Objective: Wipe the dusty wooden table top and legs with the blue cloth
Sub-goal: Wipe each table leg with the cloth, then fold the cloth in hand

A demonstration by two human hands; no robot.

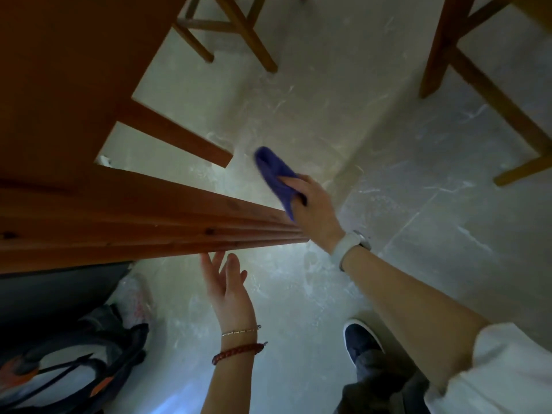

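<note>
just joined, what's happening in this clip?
A person is bent over, wiping the reddish-brown wooden table leg near its lower end. The right hand has the crumpled blue cloth in its grip against the leg. The left hand is open, fingertips at the leg's underside. A dark shoe stands on the pale tiled floor.

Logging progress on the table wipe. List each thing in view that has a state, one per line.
blue cloth: bunched, gripped in the right hand, at the lower end of the table leg.
right hand: fingers curled round the cloth.
left hand: fingers straight, holding nothing, fingertips by the leg's underside.
table leg: bare wood, knots showing; dust not discernible.
floor: pale streaks and smears.
</note>
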